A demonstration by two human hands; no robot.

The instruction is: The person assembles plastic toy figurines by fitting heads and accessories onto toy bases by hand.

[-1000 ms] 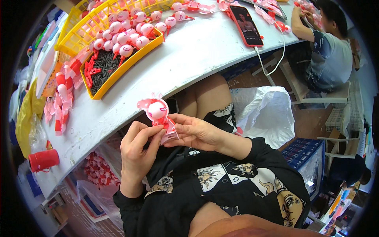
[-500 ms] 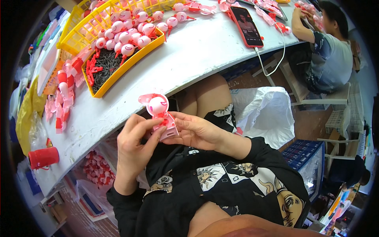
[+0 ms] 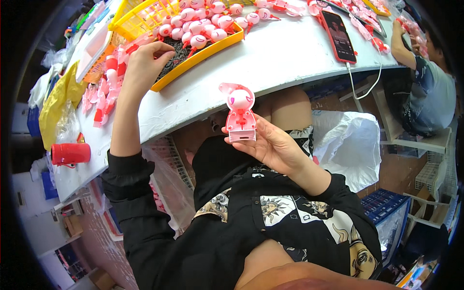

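Observation:
My right hand [image 3: 278, 147] holds a pink plastic toy shell [image 3: 241, 121] from below, just off the table's edge. A round pinkish-white ball [image 3: 240, 100] with purple markings sits in its upper part, and small red pieces show in the body. My left hand [image 3: 145, 65] reaches over the left end of a yellow-rimmed tray [image 3: 205, 57], its fingertips pinched at the small black parts [image 3: 181, 52]. Whatever lies between those fingertips is too small to make out. Several pink-white balls with red stems [image 3: 197, 41] are heaped in the tray.
A phone [image 3: 339, 38] on a white cable lies on the white table [image 3: 285, 65]. Pink and red parts [image 3: 102, 99] and a red cylindrical container [image 3: 71, 153] are at the left. A yellow basket [image 3: 133, 19] stands behind the tray. Another person [image 3: 423, 82] sits at the right.
My left hand has let go of the toy shell and moved up and left to the tray. My right hand keeps the shell, now more upright. The whole view has shifted.

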